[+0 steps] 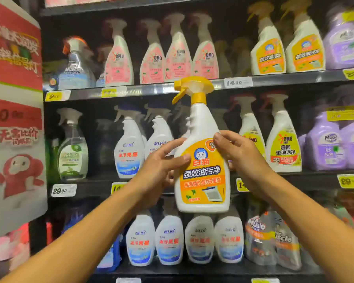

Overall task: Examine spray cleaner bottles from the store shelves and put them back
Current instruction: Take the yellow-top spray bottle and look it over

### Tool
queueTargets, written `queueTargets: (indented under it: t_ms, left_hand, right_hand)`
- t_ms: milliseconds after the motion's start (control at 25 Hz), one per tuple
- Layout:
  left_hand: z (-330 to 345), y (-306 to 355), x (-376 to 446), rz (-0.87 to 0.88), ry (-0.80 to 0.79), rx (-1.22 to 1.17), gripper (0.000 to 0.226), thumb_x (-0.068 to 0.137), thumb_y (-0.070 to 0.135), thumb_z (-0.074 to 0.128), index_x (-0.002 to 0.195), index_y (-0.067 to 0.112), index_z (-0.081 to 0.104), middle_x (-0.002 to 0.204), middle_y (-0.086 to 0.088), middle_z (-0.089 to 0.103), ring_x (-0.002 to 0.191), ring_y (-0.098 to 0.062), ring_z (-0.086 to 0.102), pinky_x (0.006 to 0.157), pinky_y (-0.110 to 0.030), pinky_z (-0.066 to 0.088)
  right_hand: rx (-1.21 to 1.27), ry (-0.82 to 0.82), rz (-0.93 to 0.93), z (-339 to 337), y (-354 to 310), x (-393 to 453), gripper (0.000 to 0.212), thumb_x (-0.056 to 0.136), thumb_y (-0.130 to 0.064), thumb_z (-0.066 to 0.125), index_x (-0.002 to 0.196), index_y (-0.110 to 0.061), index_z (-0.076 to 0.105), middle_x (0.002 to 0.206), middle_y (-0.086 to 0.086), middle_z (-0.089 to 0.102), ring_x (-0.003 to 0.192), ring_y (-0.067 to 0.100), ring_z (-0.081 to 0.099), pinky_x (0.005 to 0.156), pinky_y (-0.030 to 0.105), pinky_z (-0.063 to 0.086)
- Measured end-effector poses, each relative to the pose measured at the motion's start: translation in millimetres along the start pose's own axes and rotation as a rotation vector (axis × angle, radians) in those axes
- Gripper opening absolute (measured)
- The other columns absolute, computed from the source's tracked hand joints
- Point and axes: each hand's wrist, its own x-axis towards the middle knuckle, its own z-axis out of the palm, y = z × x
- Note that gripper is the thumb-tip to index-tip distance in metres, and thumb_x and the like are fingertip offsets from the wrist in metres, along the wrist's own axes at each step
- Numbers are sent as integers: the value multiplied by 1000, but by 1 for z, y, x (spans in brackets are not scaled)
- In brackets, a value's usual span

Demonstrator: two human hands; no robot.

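Observation:
I hold a white spray bottle (202,176) with an orange label and a yellow trigger head upright in front of the shelves, label facing me. My left hand (161,168) grips its left side, thumb across the label. My right hand (237,154) holds the right side near the shoulder, thumb on the label's top corner. Two matching orange-label bottles (286,52) stand on the upper shelf at the right.
Dark store shelves (151,89) carry rows of spray cleaners: pink-label bottles (164,60) above, blue-label bottles (129,154) in the middle and bottom rows, purple bottles (325,148) at right. A red and white promotional sign (14,119) juts out at left.

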Motion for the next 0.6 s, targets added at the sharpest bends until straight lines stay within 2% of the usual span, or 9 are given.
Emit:
queueTargets:
  t_ms: [80, 200, 400, 520, 600]
  left_hand:
    - [-10, -3, -29, -8, -8, 8, 46, 78, 27, 71, 122, 34, 63, 110, -6, 74, 95, -26, 73, 71, -41, 59]
    - [-17, -16, -80, -18, 3, -8, 42, 80, 30, 74, 122, 32, 64, 114, -5, 73, 95, -24, 72, 80, -45, 56]
    - [-22, -41, -150, -33, 26, -93, 28, 80, 26, 71, 107, 35, 71, 105, -3, 75, 87, -17, 72, 62, -28, 58]
    - [-22, -53, -178, -52, 60, -134, 27, 81, 25, 69, 107, 32, 71, 97, -2, 76, 80, -15, 73, 59, -23, 56]
    - [-20, -61, -193, -82, 76, -141, 34, 81, 26, 67, 116, 25, 67, 96, -3, 76, 79, -16, 73, 59, -23, 56]
  right_hand:
    - [52, 20, 18, 22, 4, -25, 36, 84, -49, 61, 107, -21, 66, 93, 3, 78, 83, 21, 75, 67, 34, 60]
    - [141, 68, 32, 57, 10, -70, 30, 87, -45, 60, 103, -20, 67, 93, 7, 77, 83, 23, 75, 70, 36, 61]
    - [147, 146, 50, 99, 14, -134, 19, 89, -36, 60, 98, -21, 68, 83, 0, 76, 75, 14, 72, 65, 26, 58]
    - [157, 177, 117, 111, 19, -161, 15, 94, -33, 59, 93, -24, 71, 84, 3, 76, 76, 18, 72, 67, 33, 60]
    - [152, 184, 154, 116, 25, -179, 18, 97, -33, 57, 89, -28, 73, 85, 5, 76, 77, 21, 72, 68, 36, 61]
